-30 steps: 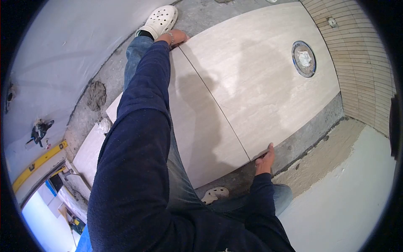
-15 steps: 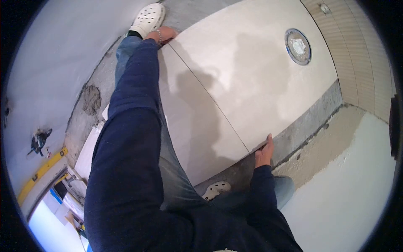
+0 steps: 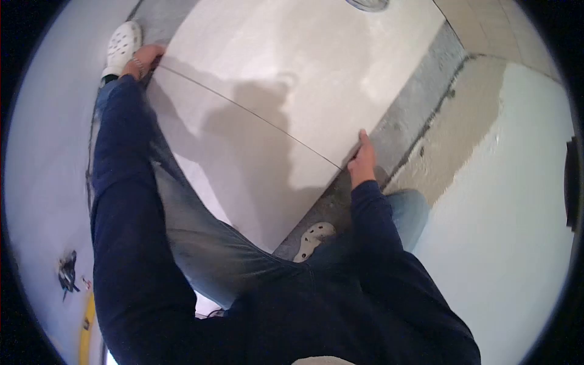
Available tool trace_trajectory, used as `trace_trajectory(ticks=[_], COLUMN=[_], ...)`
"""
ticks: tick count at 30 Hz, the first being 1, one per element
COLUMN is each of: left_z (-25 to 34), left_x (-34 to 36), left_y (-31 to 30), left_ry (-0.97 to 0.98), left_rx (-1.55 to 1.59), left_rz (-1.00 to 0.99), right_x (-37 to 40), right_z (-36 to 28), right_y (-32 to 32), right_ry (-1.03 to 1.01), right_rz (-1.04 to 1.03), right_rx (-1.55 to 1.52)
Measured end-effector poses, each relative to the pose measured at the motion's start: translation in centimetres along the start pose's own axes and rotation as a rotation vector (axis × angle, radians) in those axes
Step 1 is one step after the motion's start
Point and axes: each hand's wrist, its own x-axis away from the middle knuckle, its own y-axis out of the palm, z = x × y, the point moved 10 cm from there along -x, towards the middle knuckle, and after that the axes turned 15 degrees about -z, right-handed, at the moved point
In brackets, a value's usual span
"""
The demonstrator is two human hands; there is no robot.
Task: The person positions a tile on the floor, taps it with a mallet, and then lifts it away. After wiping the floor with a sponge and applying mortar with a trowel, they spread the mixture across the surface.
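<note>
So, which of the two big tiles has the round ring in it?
The farther tile, beyond the dark seam: its ring shows, cut off, at the picture's top edge. The nearer tile shows none.

A navy long-sleeved top [image 3: 292,316] goes with faded blue jeans [image 3: 198,225], perforated white clogs [image 3: 125,47] and a thin bracelet [image 3: 138,66].

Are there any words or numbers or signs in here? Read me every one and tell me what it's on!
There are none I can read.
Floor tiles: no writing shows.
White clogs: holes, but no letters that I can make out.
Yellow spirit level: a small dark mark, too blurred to tell if it is print.
</note>
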Motion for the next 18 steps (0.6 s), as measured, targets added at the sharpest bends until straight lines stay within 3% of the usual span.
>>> trace_trajectory(ticks=[1,2,3,4,8,10,18], left_z=[-2.8,-1.7,-0.9,-0.7,-1.1,-2.3,-2.6], left_x=[-2.9,-2.2,-1.3,-0.8,-1.7,-3.1,-3.3], left_y=[-2.1,-1.2,-0.2,-0.5,-0.8,-1.2,-2.0], left_ry=[-0.057,0.067,0.05,-0.062,0.013,0.008,0.0], left_rx=[-0.011,0.088,0.103,-0.085,0.058,0.034,0.026], left_rz=[-0.016,0.021,0.022,-0.05,-0.057,-0.137,-0.116], right_x=[-0.7,-1.3,-1.5,-1.4,-3.5,-2.8,-1.3], right_z=[0.2,0.5,0.5,0.7,1.8,1.5,0.6], right_y=[-0.5,-1.3,-1.8,-2.0,-4.2,-3.5,-2.2], right_ry=[-0.011,-0.017,-0.025,-0.002,0.018,0.019,0.02], right_rz=[-0.01,-0.018,0.011,0.061,0.087,0.092,0.122], right_rx=[-0.007,-0.011,-0.016,-0.007,0.033,0.014,-0.03])
